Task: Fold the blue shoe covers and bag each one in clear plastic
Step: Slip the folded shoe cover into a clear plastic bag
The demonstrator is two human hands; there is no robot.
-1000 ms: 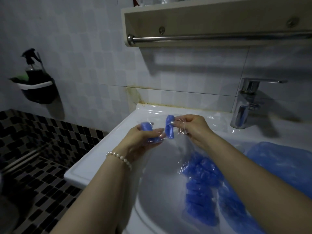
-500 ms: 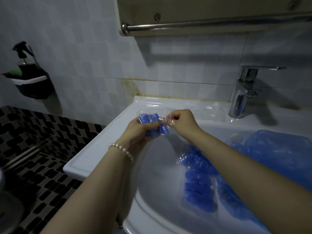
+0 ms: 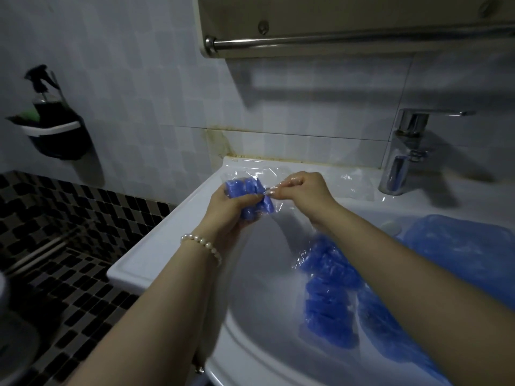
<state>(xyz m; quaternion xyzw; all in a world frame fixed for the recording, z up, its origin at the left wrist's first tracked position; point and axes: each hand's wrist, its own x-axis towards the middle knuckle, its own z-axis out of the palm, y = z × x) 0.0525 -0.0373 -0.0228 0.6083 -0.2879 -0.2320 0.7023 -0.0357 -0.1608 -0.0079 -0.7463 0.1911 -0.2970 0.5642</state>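
Above the left rim of the white sink (image 3: pixel 167 235), my left hand (image 3: pixel 231 210) grips a folded blue shoe cover (image 3: pixel 245 190) that sits inside a clear plastic bag (image 3: pixel 250 174). Just to its right, my right hand (image 3: pixel 303 193) pinches the edge of that bag between thumb and fingers. The two hands almost touch. Down in the basin lie several bagged blue shoe covers (image 3: pixel 326 296), and a loose heap of blue covers (image 3: pixel 459 246) fills the right side.
A chrome tap (image 3: pixel 404 160) stands at the back right of the sink. Overhead hangs a shelf with a metal towel rail (image 3: pixel 334 41). More clear plastic (image 3: pixel 354 182) lies on the back ledge. A dark wall holder with a spray bottle (image 3: pixel 53 126) hangs at left.
The blue cover has gone from held apart between the hands into the clear bag in my left hand. My right hand moved in close and now pinches the bag's edge.
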